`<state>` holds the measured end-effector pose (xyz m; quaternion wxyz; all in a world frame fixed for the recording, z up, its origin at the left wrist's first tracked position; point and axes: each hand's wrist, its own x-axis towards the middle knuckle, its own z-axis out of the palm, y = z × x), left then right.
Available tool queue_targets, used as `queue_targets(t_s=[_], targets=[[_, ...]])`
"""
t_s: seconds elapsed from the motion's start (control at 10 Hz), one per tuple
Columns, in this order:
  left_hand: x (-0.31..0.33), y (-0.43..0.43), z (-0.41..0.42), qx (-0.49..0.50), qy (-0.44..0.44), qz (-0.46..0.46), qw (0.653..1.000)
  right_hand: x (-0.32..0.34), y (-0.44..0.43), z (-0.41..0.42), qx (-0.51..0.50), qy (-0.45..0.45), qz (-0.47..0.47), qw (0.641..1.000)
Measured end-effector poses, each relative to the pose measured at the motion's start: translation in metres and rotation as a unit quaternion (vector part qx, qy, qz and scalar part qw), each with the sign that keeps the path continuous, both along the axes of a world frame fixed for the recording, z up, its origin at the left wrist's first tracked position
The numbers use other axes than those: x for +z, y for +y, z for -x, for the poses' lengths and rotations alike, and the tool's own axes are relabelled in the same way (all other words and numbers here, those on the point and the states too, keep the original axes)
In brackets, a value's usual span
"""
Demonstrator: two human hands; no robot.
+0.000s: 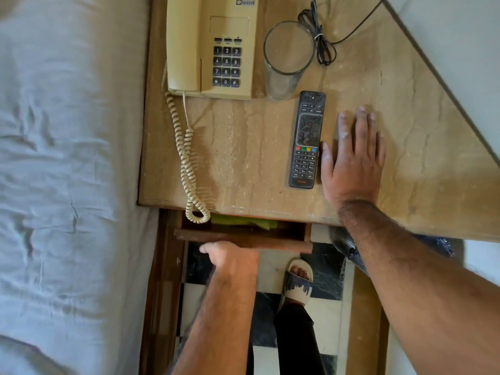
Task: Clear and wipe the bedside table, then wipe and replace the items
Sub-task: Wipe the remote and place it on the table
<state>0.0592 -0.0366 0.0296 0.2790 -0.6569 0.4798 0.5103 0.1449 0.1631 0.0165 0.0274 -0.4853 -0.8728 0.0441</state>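
Note:
The bedside table (243, 158) has a beige marble top. On it stand a cream telephone (211, 44) with a coiled cord (186, 158), an empty glass (286, 58), a bundled black cable (322, 41) and a black remote (307, 140). My right hand (354, 158) lies flat and open on the top, just right of the remote. Below the front edge, my left hand (232, 259) grips the front of a partly open wooden drawer (243, 236). A green cloth (243, 221) lies inside the drawer.
A bed with a grey sheet (67, 171) runs along the table's left side. Beneath is a black-and-white tiled floor (324, 307) with my sandalled foot (297, 282). A white wall (465, 63) borders the table's slanted right edge.

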Motion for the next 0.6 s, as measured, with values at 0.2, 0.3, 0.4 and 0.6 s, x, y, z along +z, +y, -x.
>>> queue_targets(t_s=[0.2,0.3,0.4,0.6], targets=[[0.015,0.044,0.023,0.076,0.066,-0.081,0.992,-0.003,0.001,-0.002,0.004,0.008,0.003,1.000],[0.024,0.047,0.013,0.043,0.075,-0.119,0.989,-0.007,0.003,-0.004,0.003,0.014,0.002,1.000],[0.038,0.047,0.005,0.042,0.084,-0.161,0.982,-0.003,0.003,-0.002,0.011,0.008,0.007,1.000],[0.105,0.043,0.006,-0.139,0.112,-0.196,0.964,0.047,0.009,0.003,0.016,0.001,0.202,0.979]])
